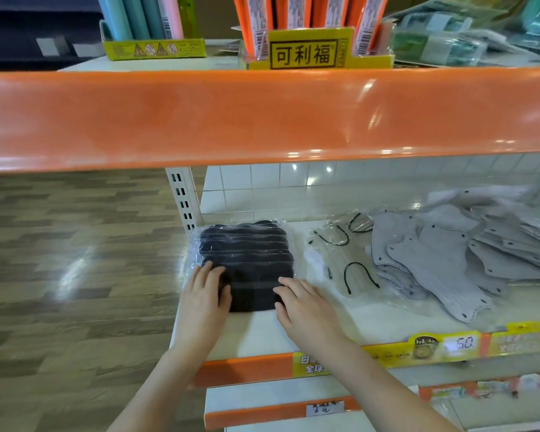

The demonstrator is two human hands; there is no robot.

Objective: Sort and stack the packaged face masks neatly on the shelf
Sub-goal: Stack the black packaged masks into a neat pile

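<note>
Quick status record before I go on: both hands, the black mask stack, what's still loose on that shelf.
left hand: flat on black mask stack, left front edge
right hand: flat on the stack's right front edge
black mask stack: in clear wrap, left end of shelf
clear packs with black ear loops: beside the stack, loose
grey masks: fanned out untidily, further right

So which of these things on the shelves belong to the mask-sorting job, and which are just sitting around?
Job:
black mask pack, under left hand and right hand
clear pack with black loops
grey masks
shelf

Not part of it:
yellow display box
price tag
</note>
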